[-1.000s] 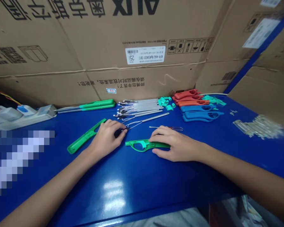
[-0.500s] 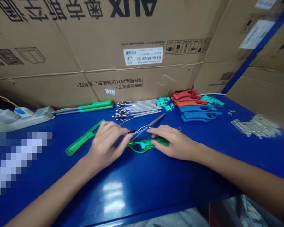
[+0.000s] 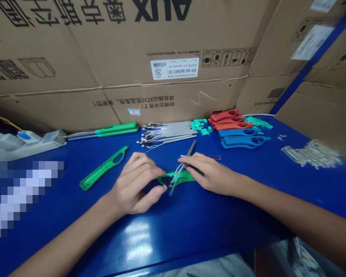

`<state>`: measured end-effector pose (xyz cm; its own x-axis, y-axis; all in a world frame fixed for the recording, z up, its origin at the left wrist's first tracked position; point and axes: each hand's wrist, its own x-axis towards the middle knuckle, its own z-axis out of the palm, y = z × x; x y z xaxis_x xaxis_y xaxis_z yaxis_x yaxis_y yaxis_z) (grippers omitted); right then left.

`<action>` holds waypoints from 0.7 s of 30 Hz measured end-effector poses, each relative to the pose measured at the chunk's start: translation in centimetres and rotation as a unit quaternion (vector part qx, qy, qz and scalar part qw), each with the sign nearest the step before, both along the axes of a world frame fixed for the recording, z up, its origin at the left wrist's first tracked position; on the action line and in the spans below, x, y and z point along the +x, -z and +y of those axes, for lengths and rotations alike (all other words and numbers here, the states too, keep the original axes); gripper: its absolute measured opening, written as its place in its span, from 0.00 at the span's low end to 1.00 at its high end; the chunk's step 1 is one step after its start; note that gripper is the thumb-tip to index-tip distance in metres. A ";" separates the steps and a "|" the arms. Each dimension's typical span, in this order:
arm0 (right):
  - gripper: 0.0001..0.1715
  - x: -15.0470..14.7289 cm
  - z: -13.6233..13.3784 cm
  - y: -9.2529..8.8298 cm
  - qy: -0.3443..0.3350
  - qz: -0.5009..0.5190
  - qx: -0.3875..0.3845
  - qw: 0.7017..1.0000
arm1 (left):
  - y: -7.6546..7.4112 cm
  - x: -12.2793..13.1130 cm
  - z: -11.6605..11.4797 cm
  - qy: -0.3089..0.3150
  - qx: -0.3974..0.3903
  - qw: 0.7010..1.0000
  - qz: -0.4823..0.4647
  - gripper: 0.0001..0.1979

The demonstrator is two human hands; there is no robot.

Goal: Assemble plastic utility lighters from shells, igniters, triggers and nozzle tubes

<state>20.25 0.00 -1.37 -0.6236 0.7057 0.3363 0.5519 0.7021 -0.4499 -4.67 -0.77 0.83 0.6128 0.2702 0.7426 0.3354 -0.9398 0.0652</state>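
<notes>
My left hand (image 3: pixel 140 182) pinches a small black part (image 3: pixel 168 182) between thumb and fingers. White wires (image 3: pixel 177 170) run from it to a thin grey metal rod assembly (image 3: pixel 191 147), which slants across the middle. The fingers of my right hand (image 3: pixel 212 171) are closed on this rod near the wires. Beneath both hands lies a green handle half (image 3: pixel 190 177) with a teal trigger piece in its opening, partly covered by my fingers. To the left of my left hand, another green handle half (image 3: pixel 99 173) rests hollow side up on the blue table (image 3: pixel 103 238).
Behind my hands lie several wired metal rods (image 3: pixel 173 132) and small teal pieces (image 3: pixel 201 125). Red handles (image 3: pixel 226 115) and blue handles (image 3: pixel 242 141) are stacked right of them. Clear parts (image 3: pixel 314 154) sit far right. Green-handled rods (image 3: pixel 118 129) and a power strip (image 3: pixel 49 140) stand left; cardboard (image 3: pixel 118 69) walls the back.
My left hand has brought the black part down and slightly right, over the green handle half. The rod now slants more steeply, its lower end nearer me.
</notes>
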 end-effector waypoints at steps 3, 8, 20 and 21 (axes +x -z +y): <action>0.21 0.0 0.0 -0.2 -0.007 0.028 -0.002 1.000 | 0.1 -0.2 0.0 0.006 0.001 1.000 0.012 0.17; 0.19 0.3 -0.1 -0.7 -0.030 0.046 0.003 0.998 | 0.3 -0.3 0.1 -0.034 -0.004 0.999 0.035 0.12; 0.12 -0.4 -1.7 -1.3 -0.025 0.119 0.088 0.989 | 1.7 -0.3 1.0 -0.101 -0.050 0.990 0.085 0.19; 0.12 -0.4 -1.9 -1.7 -0.035 0.126 0.074 0.989 | 1.8 -0.3 1.1 -0.104 -0.049 0.990 0.086 0.20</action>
<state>19.81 -1.93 0.31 -0.5528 0.5951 0.5833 0.3838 0.8031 -0.4557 -4.96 0.29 -0.95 0.6511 0.4690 0.5968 0.5348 -0.8414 0.0778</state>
